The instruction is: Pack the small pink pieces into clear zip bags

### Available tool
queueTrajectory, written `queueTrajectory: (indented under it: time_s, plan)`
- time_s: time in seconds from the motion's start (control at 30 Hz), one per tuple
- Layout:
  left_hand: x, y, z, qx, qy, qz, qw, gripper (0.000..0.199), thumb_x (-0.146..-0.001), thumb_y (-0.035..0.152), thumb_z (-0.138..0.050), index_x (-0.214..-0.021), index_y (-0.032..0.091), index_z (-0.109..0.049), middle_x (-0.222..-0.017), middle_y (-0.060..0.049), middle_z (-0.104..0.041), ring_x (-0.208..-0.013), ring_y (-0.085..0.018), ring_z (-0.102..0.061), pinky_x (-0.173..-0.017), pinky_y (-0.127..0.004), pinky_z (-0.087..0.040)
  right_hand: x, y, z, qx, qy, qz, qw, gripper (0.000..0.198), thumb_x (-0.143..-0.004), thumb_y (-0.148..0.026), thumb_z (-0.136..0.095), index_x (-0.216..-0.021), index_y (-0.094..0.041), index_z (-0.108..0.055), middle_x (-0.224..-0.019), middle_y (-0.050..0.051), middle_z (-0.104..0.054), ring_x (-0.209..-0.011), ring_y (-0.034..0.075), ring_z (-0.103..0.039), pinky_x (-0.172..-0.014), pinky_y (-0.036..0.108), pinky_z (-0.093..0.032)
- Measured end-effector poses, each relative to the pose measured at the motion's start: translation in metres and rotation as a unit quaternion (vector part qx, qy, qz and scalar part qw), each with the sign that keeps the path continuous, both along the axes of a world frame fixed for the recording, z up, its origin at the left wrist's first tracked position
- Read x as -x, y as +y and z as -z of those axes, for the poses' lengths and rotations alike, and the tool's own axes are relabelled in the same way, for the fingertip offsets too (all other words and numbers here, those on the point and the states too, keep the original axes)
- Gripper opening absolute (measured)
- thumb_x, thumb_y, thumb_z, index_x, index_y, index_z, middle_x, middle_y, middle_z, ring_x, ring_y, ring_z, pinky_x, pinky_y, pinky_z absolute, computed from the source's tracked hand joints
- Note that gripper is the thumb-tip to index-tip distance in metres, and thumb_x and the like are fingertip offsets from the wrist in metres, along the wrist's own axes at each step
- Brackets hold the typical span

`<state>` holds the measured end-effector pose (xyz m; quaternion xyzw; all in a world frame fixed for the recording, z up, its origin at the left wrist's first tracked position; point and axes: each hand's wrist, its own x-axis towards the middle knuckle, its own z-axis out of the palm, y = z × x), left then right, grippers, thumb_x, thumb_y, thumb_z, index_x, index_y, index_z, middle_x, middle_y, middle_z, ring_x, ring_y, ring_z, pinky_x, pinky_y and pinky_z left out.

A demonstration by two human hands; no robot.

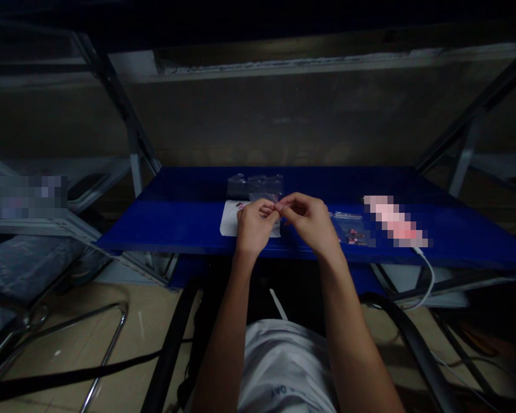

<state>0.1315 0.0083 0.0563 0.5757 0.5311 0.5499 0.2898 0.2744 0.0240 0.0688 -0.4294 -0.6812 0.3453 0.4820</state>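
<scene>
My left hand [254, 225] and my right hand [310, 219] meet above the front half of a blue table [189, 223]. Thumbs and fingers of both are pinched together, fingertips nearly touching. Whatever sits between them is too small and dark to make out. Beneath my left hand lies a white sheet [229, 222], partly covered, with a small dark pinkish piece [241, 205] on it. Just behind the fingers is a clear plastic bag [266, 183], and another clear bag [236, 186] lies to its left. Right of my right hand rests a zip bag [347, 221] containing several small reddish pieces.
A blurred-out pink object [395, 221] lies at the table's right, with a white cable [432, 275] hanging over the front edge. Metal frame legs [134, 155] stand at both sides. Black chair armrests [176, 344] flank my lap. Behind the table is a grey wall [279, 120].
</scene>
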Motion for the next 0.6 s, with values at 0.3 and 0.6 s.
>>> queueTrajectory:
  time_s: [0.3,0.6]
  plan:
    - [0.009,0.001,0.003,-0.006,-0.001,0.070,0.998,0.004,-0.085,0.015,-0.071,-0.082,0.017,-0.073,-0.079,-0.002,-0.076,-0.073,-0.014,-0.071,-0.071,-0.024,-0.053,-0.006,0.003,0.003,0.015,0.018,-0.028,0.999,0.027,-0.087,-0.048,-0.073,-0.086,-0.022,-0.074,-0.078,0.005,-0.074,-0.070,0.021,-0.067,-0.063,0.032,-0.051]
    - [0.012,-0.004,-0.002,-0.014,0.060,0.058,0.996,0.011,-0.093,0.017,-0.062,-0.083,0.020,-0.063,-0.079,-0.001,-0.071,-0.076,-0.015,-0.067,-0.073,-0.025,-0.049,0.001,0.001,0.002,-0.045,-0.055,0.009,0.997,0.019,-0.095,-0.037,-0.061,-0.088,-0.021,-0.070,-0.077,0.004,-0.073,-0.071,0.021,-0.068,-0.067,0.031,-0.049]
